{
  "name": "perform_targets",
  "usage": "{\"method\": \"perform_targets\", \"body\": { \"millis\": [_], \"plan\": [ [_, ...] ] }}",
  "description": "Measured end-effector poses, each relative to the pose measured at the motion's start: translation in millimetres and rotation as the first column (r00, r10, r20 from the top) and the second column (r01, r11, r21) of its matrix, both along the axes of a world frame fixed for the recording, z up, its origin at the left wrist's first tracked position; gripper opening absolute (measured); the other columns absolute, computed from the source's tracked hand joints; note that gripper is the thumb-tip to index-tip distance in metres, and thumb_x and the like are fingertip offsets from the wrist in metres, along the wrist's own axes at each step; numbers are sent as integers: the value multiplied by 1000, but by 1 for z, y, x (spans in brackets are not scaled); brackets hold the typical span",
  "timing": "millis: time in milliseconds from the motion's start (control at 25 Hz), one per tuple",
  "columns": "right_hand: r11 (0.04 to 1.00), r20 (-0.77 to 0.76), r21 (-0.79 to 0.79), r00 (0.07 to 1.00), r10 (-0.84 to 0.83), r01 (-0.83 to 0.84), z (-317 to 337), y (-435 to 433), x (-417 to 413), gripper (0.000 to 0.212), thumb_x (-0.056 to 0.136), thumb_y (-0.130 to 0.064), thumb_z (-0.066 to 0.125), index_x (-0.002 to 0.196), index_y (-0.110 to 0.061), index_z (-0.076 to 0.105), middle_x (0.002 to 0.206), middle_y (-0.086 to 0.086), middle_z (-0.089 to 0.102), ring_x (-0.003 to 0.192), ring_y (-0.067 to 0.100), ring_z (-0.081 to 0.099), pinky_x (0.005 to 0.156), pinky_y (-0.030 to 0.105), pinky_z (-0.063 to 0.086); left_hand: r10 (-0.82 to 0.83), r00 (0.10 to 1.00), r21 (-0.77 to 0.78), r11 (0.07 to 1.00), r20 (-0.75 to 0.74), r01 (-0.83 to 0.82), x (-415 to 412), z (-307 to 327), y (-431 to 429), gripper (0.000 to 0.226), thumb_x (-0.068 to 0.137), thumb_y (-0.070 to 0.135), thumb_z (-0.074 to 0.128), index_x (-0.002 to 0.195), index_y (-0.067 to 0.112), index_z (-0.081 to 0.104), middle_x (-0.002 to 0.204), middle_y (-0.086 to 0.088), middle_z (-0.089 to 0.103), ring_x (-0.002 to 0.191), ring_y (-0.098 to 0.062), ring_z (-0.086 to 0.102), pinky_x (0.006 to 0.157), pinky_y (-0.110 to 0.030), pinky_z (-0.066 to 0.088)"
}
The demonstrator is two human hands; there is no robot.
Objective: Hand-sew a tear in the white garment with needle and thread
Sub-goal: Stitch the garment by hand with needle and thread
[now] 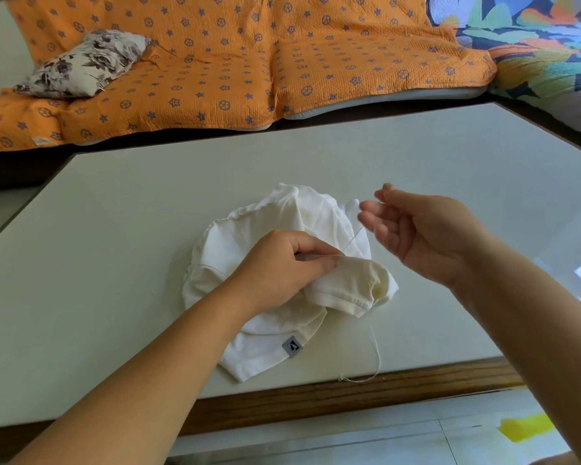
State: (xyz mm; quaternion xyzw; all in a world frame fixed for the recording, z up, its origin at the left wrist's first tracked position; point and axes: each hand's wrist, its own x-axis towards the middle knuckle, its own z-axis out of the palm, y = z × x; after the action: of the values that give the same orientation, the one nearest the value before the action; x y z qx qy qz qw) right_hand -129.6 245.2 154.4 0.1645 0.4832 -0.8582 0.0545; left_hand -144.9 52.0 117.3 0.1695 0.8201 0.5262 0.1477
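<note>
Mid-stitch, I judge: left hand [282,263] pinches a fold of the white garment [316,209] bunched mid-table [114,229], right hand [423,236] just right, seemingly nipping the taut thread [353,239]; next I draw it snug, gently.

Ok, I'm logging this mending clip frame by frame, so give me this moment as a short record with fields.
left hand: pinches a fold of the white garment
right hand: raised, pinches the thread
white garment: bunched on the table
thread: taut from the fold to the right hand; loose end trails to the near table edge
behind: orange sofa cover, floral pillow
</note>
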Motion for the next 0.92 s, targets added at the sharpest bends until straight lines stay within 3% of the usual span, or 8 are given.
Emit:
{"method": "perform_targets", "body": {
  "millis": [80,200,320,440,560,760,920],
  "plan": [
    [994,10,-91,998,-57,58,-2,6,-6,16,103,-13,47,90,-8,54,57,6,65,54,17,71,46,20,54,-12,1000,17,1000,17,12,0,0,-1,12,90,21,69,100,22,77,96,16,76,93,6,68,81,-8,50],
    [986,-82,-76,984,-157,151,-7,13,-15,14,105,-14,44,97,-7,53,55,7,62,67,24,75,58,27,59,-32,999,18,999,30,31,-1,0,-3,13,91,21,68,101,22,76,96,15,76,94,5,68,83,-10,51],
    [939,-196,184,947,-255,291,-14,19,-23,14,106,-18,42,104,-8,53,62,9,65,85,28,75,80,37,61,-35,997,28,999,74,33,-2,0,-5,14,91,20,68,102,20,77,96,14,76,94,3,69,82,-10,51],
    [685,-314,615,918,-241,391,-22,23,-26,13,104,-25,44,95,-22,53,71,2,72,89,15,73,86,33,56,-53,994,29,998,100,51,-2,2,-7,13,91,21,68,101,22,77,95,13,76,94,2,69,79,-10,50],
    [402,-357,839,929,-103,367,-30,27,-26,12,104,-29,42,102,-21,51,76,-2,71,90,10,66,65,23,44,-64,990,46,997,129,58,-4,2,-10,12,91,21,67,98,22,77,95,9,77,94,-3,71,80,-14,52],
    [89,-278,958,958,69,271,-44,40,-24,20,105,-28,38,110,-14,52,82,5,69,80,24,60,58,28,42,-81,973,127,990,214,55,-8,3,-17,17,82,25,71,95,16,79,97,-4,76,96,-15,70,87,-25,54],
    [24,-204,979,977,56,203,-50,53,-22,23,105,-26,40,116,-10,53,84,14,70,93,36,57,70,38,47,-96,957,198,979,276,41,-11,2,-22,13,77,28,78,87,20,81,90,-2,75,90,-12,69,86,-26,51]
  ]
}}
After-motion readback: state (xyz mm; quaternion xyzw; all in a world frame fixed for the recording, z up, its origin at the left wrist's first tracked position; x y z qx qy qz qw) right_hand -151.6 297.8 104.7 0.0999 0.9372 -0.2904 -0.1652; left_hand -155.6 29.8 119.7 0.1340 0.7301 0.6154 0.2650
